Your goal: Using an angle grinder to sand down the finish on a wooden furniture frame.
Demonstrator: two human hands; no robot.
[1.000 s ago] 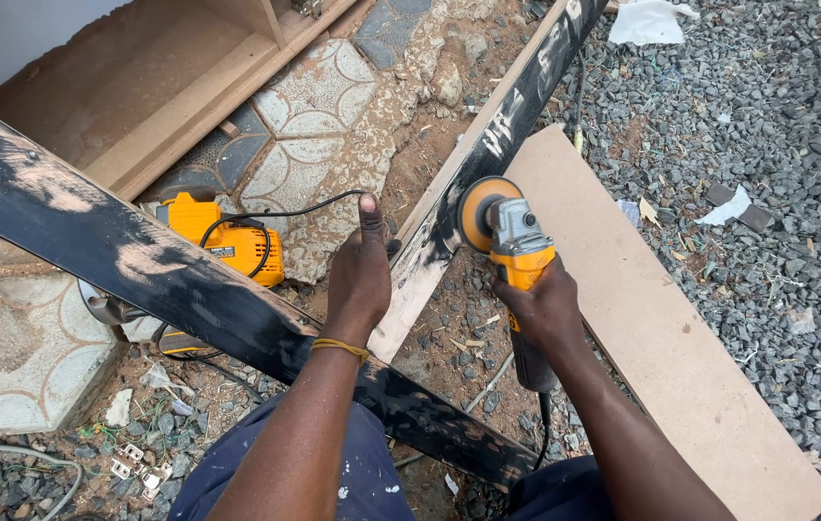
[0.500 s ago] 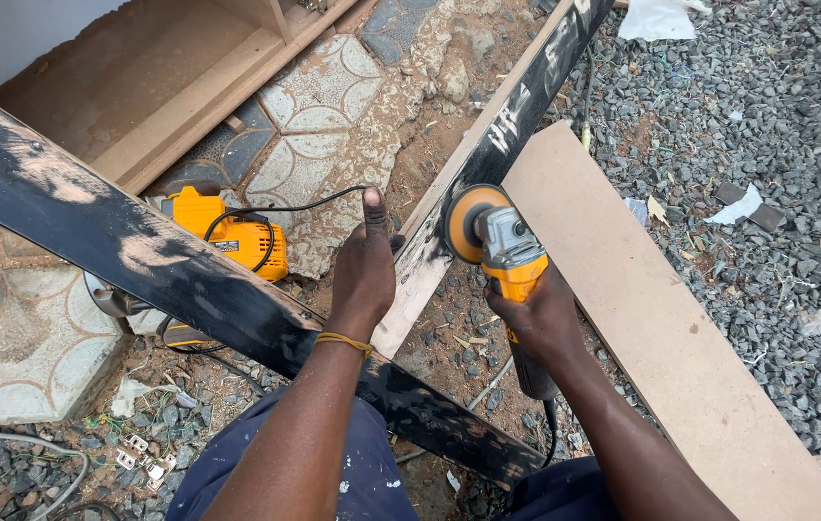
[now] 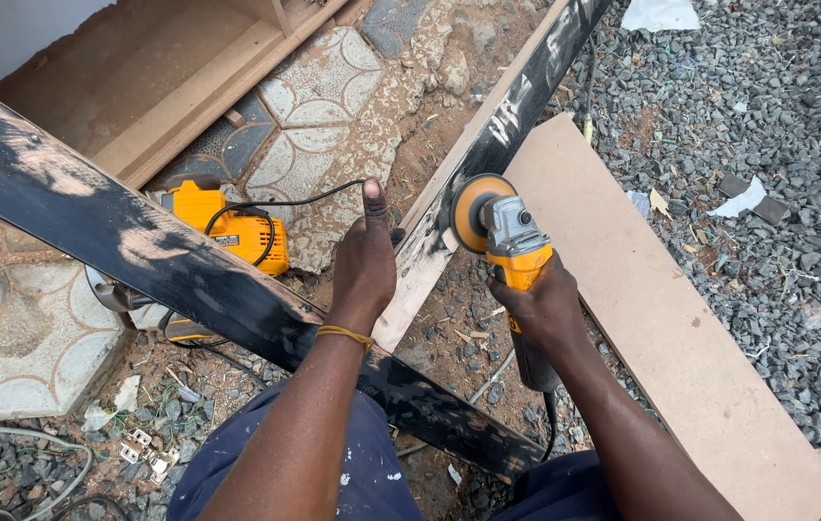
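My right hand grips a yellow and grey angle grinder, its orange disc at the edge of a black-painted wooden board that runs up to the right. My left hand presses flat on the sanded bare end of that board, thumb pointing up, a yellow band on the wrist. A second black board crosses diagonally from the upper left, passing under my arms and over my lap.
A yellow power tool with a black cord lies on the patterned paving beside the left hand. A plain fibreboard panel rests on grey gravel at right. A wooden cabinet frame lies at top left.
The grinder has slid down along the board's edge toward me. My left hand stays pressed on the board.
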